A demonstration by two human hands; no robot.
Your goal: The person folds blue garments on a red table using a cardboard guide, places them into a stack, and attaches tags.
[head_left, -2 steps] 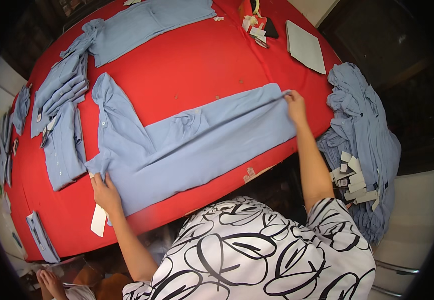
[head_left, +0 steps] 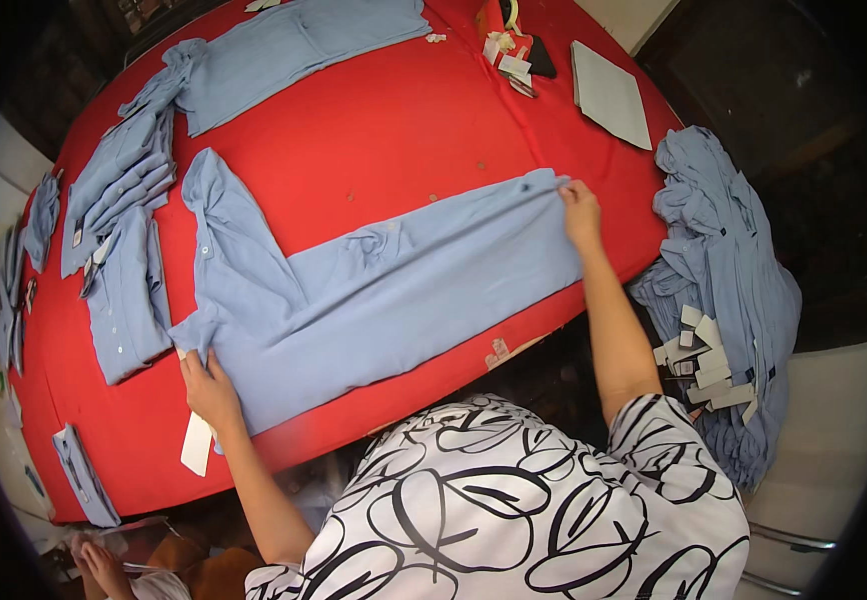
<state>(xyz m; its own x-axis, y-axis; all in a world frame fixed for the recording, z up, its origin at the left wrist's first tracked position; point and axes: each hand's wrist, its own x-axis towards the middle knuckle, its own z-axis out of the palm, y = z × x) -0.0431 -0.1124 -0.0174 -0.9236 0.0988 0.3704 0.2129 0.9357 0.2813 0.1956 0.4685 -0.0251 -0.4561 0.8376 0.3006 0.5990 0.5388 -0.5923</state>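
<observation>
A light blue shirt [head_left: 394, 320] lies stretched along the near side of the red-covered table, one side folded over lengthwise. My left hand [head_left: 211, 390] grips its collar end, with the fingers closed on the cloth. Beneath that hand a white tag [head_left: 197, 443] hangs down over the red cloth. At the far right end, my right hand [head_left: 581, 212] pinches the hem corner. One sleeve [head_left: 224, 200] of the shirt points away from me, its cuff bunched.
Folded blue shirts [head_left: 119, 190] are stacked at the left. Another shirt [head_left: 294, 60] lies spread at the back. A grey-white board [head_left: 609, 95] rests at the back right. A heap of blue shirts [head_left: 724, 290] with tags hangs at the right. Another person's hands [head_left: 99, 565] show at lower left.
My right hand has shifted slightly left with the hem corner, drawing that end of the shirt inward. My left hand stays almost in place.
</observation>
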